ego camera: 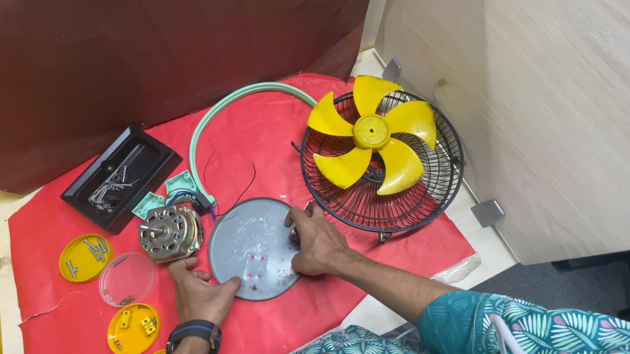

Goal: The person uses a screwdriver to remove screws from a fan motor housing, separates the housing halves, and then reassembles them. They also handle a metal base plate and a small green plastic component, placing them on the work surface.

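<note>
Head view only: disassembly of a fan is judged to be well advanced, since its parts are seen spread separately over a red sheet (260, 127) laid on the table. A round grey metal disc (253, 248), likely the base plate, lies flat near the front edge of that sheet, and both hands are placed on it. The left hand (199, 291) is rested on the disc's lower left rim, fingers loosely curled and closed around nothing; a dark watch with a blue band (192, 335) is worn on that wrist. The right hand (315, 240) is pressed on the disc's right edge with fingers bent; whether something small is pinched beneath the fingertips cannot be told.

Just left of the disc, a bare silver electric motor (169, 232) with blue and black wires is seen standing free of any housing. Behind it, a curved mint-green plastic tube (229, 107) with square end brackets lies in an arc. To the right, a black wire fan guard (385, 180) is seen lying with a yellow five-bladed plastic propeller (370, 135) resting in it. A black rectangular tray (120, 177) holding screws, three yellow round lids (85, 257) with small fasteners, and a clear round lid (126, 279) are arranged at the left.

Motor, blade, guard and stand are judged already separated; what remains on the disc itself, where small red marks are visible, cannot be judged with certainty.
</note>
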